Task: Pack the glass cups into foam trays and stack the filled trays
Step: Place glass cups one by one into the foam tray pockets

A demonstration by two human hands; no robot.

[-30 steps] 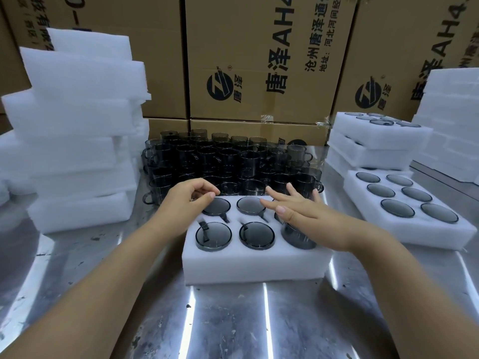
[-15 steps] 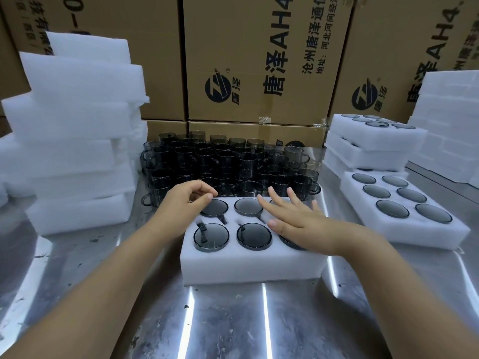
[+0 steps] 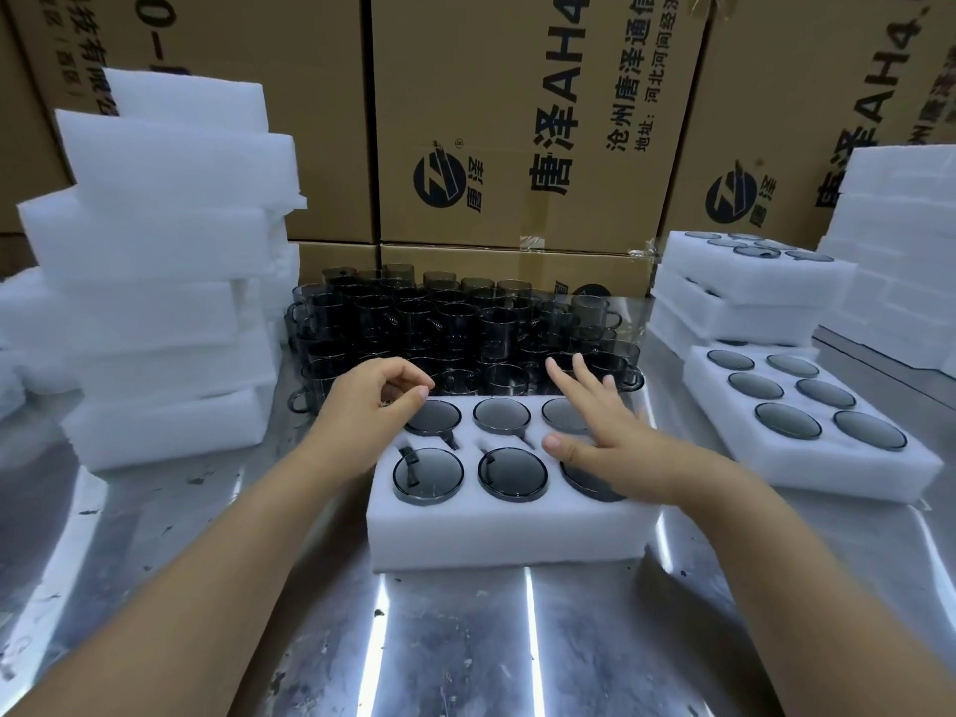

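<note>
A white foam tray (image 3: 509, 530) lies in front of me on the metal table, its holes filled with dark glass cups set bottom up. My right hand (image 3: 605, 439) lies flat with straight fingers over the tray's right side, covering the front right cup (image 3: 582, 481). My left hand (image 3: 370, 406) hovers at the tray's back left corner, fingers loosely curled, holding nothing. Behind the tray stands a crowd of loose smoky glass cups (image 3: 455, 328) with handles.
Empty foam trays (image 3: 155, 282) are piled at the left. On the right lie a filled tray (image 3: 807, 432) and a stack of filled trays (image 3: 745, 287), more foam (image 3: 900, 261) beyond. Cardboard boxes (image 3: 517, 116) wall the back. Bare metal table (image 3: 455, 639) lies near me.
The front right cup has sunk fully into its hole under my right hand, which now lies flatter on the tray. My left hand has barely moved.
</note>
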